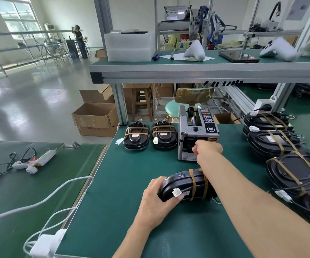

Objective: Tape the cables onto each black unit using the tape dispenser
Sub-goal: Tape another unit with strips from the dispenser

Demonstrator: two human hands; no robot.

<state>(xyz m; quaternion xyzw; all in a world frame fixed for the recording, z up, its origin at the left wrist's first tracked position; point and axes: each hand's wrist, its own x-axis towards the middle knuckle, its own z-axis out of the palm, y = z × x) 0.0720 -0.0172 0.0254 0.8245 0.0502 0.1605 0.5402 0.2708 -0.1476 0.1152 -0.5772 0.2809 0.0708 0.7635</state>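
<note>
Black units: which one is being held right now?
The black unit nearest the camera, gripped by the left hand; the others sit untouched behind and to the right.

The black unit (185,185) has a glossy, smooth plastic shell banded with matt brown paper-like tape strips (192,183), the tape dispenser (197,135) has a matt grey metal-look casing, and the bench mat (131,183) is a matt green, faintly textured surface.
</note>
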